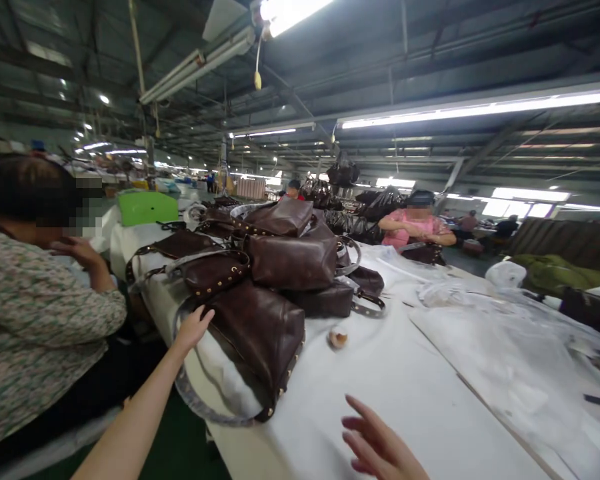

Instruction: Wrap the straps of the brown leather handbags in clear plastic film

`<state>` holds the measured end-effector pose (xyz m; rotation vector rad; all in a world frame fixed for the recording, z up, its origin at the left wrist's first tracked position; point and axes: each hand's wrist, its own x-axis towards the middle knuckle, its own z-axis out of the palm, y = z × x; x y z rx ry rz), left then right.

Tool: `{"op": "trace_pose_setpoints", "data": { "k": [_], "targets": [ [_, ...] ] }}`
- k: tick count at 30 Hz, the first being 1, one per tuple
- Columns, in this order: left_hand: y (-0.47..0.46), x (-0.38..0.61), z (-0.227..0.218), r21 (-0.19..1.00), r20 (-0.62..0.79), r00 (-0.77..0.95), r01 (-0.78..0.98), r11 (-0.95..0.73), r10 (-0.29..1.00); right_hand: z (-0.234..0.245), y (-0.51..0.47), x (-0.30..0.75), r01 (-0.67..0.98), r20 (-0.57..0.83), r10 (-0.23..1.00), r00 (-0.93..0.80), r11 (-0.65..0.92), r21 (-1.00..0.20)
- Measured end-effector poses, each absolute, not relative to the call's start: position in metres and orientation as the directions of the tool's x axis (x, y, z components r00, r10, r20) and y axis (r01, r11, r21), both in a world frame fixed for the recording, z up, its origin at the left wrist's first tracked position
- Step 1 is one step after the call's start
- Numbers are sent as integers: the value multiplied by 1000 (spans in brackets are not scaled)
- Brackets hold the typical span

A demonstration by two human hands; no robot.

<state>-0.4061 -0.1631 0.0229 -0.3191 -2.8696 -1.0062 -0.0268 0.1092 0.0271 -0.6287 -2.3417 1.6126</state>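
Observation:
A dark brown leather handbag with gold studs lies on its side at the near edge of the white-covered table. My left hand is closed at this bag's upper left corner, where its strap joins; the fingertips are partly hidden against the leather. The bag's wrapped strap loops down over the table edge. White stuffing shows beside the bag's opening. My right hand hovers over the white cloth at the lower middle, fingers apart and holding nothing. Behind the near bag, more brown handbags lie heaped.
A small brown-and-white object lies on the white table cover. Clear plastic sheeting spreads over the right side. A person in a floral top sits close at left. Another in pink works across the table. A green box stands behind.

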Motion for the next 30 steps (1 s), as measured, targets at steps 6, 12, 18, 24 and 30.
{"op": "trace_pose_setpoints", "data": {
  "k": [6,12,18,24,30],
  "targets": [
    [-164,-425,33,600,92,-975,217,770,203,28,74,-145,133,-223,328,-918,-274,-952],
    [-166,-398,38,601,100,-950,294,743,295,35,65,-135,30,-54,317,-947,-82,-996],
    [-148,-335,81,602,171,-857,481,637,486,79,92,-40,122,-229,450,-863,-255,-959],
    [-77,-251,146,463,261,-617,755,465,742,107,148,78,-71,-316,678,-663,-478,-875],
    [22,-210,120,707,373,-351,707,-18,859,57,197,176,-144,-381,541,-750,-696,-704]
  ]
}}
